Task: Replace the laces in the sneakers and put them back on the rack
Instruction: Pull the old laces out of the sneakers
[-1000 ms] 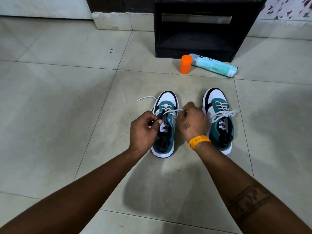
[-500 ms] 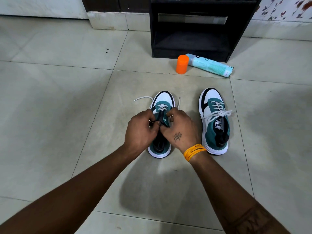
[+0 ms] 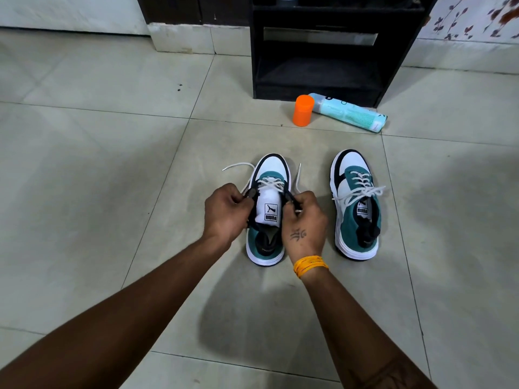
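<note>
1. Left sneaker (image 3: 266, 248): mid-floor, white lace (image 3: 271, 183) loose, ends trailing beside the toe.
2. Left hand (image 3: 224, 213), right hand (image 3: 304, 220): fingers pinched shut on the collar either side of the tongue.
3. Right sneaker (image 3: 356, 209): just beside, laced, bow tied.
4. Black rack (image 3: 317, 49): far floor edge.

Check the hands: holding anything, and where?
Both grip the left sneaker: left hand pinches the left edge of its opening beside the tongue, right hand the right edge. Whether the fingers also pinch lace cannot be told.
</note>
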`<state>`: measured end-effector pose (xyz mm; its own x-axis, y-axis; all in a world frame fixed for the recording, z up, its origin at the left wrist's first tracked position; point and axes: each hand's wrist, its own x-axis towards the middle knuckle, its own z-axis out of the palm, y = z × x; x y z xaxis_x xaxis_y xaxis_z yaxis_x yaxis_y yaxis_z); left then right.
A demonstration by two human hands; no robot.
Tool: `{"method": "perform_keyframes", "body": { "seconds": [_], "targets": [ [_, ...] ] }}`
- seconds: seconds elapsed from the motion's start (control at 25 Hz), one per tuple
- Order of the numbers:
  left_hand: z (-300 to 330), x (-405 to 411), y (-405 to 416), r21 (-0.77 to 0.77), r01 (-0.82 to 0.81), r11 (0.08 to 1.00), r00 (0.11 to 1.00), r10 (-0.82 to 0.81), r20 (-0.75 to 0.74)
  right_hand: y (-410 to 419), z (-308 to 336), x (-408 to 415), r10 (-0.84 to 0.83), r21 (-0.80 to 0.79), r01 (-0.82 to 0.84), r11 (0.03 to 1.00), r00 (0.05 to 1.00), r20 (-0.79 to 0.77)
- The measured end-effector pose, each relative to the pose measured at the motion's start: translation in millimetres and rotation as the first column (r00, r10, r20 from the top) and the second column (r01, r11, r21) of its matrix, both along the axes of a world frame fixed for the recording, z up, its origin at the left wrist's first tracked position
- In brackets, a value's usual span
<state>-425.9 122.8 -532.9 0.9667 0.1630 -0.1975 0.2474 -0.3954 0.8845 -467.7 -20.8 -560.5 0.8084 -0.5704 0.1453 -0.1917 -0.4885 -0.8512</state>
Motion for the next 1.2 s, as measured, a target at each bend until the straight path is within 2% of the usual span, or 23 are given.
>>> {"method": "perform_keyframes", "body": {
  "seconds": [0.08,0.16,0.24,0.32,0.4,0.44,0.48,0.52,0.56,0.6,0.64,0.68,0.72,0.8,0.84,1.0,1.04,1.08,1.12,1.2],
  "targets": [
    [8,2,3,0.090,0.163,0.982,0.986,-0.166,0.024,3,-2,-4,0.083,-0.102,-0.080,0.992,0.996,0.025],
    [17,12,11,0.208,0.342,0.916,0.937,-0.349,-0.003,5,-5,-8,0.133,-0.184,-0.124,0.975,0.990,0.037],
    [28,25,14,0.365,0.403,0.839,0.887,-0.457,0.072,5,-5,-10,0.134,-0.201,-0.122,0.972,0.990,0.048],
    [35,40,13,0.633,0.397,0.665,0.742,-0.638,0.205,6,-5,-11,0.127,-0.218,-0.112,0.970,0.991,0.054],
    [32,51,5,0.838,0.396,0.375,0.581,-0.809,0.088,7,-4,-12,0.124,-0.233,-0.109,0.966,0.991,0.051],
    [31,54,1,0.882,0.384,0.275,0.547,-0.837,0.023,7,-4,-12,0.123,-0.231,-0.109,0.967,0.991,0.047],
    [28,55,-2,0.902,0.361,0.236,0.537,-0.844,0.006,7,-4,-12,0.123,-0.225,-0.110,0.968,0.991,0.046],
    [25,56,-3,0.896,0.341,0.286,0.564,-0.824,0.048,7,-5,-12,0.123,-0.215,-0.111,0.970,0.991,0.045],
    [23,58,-2,0.833,0.328,0.444,0.647,-0.749,0.144,6,-5,-13,0.121,-0.203,-0.109,0.973,0.992,0.046],
    [19,59,0,0.693,0.298,0.657,0.758,-0.604,0.247,6,-6,-13,0.116,-0.189,-0.105,0.976,0.992,0.048],
    [15,59,2,0.530,0.245,0.812,0.856,-0.438,0.274,5,-6,-13,0.108,-0.174,-0.098,0.980,0.993,0.051],
    [12,58,6,0.443,0.220,0.869,0.898,-0.357,0.256,6,-6,-14,0.102,-0.165,-0.092,0.982,0.993,0.056],
    [9,56,9,0.512,0.235,0.827,0.888,-0.397,0.233,7,-5,-14,0.101,-0.168,-0.091,0.982,0.993,0.055],
    [3,48,10,0.764,0.291,0.575,0.768,-0.617,0.172,8,-4,-15,0.109,-0.198,-0.099,0.975,0.993,0.040],
    [4,48,10,0.835,0.289,0.469,0.707,-0.692,0.144,8,-4,-15,0.112,-0.211,-0.104,0.972,0.993,0.031],
    [13,50,8,0.961,0.188,0.200,0.509,-0.857,0.079,8,-2,-15,0.117,-0.233,-0.113,0.966,0.993,0.004],
    [16,49,7,0.965,0.176,0.193,0.498,-0.863,0.082,8,-2,-15,0.117,-0.235,-0.113,0.965,0.993,0.003],
    [16,49,6,0.955,0.170,0.243,0.539,-0.834,0.117,8,-2,-16,0.118,-0.233,-0.113,0.966,0.993,0.005],
    [15,50,7,0.918,0.172,0.357,0.640,-0.749,0.171,8,-2,-16,0.118,-0.230,-0.114,0.967,0.993,0.008],
    [14,56,13,0.753,0.147,0.641,0.858,-0.461,0.225,7,-2,-16,0.116,-0.220,-0.108,0.970,0.993,0.020]
  ]
}}
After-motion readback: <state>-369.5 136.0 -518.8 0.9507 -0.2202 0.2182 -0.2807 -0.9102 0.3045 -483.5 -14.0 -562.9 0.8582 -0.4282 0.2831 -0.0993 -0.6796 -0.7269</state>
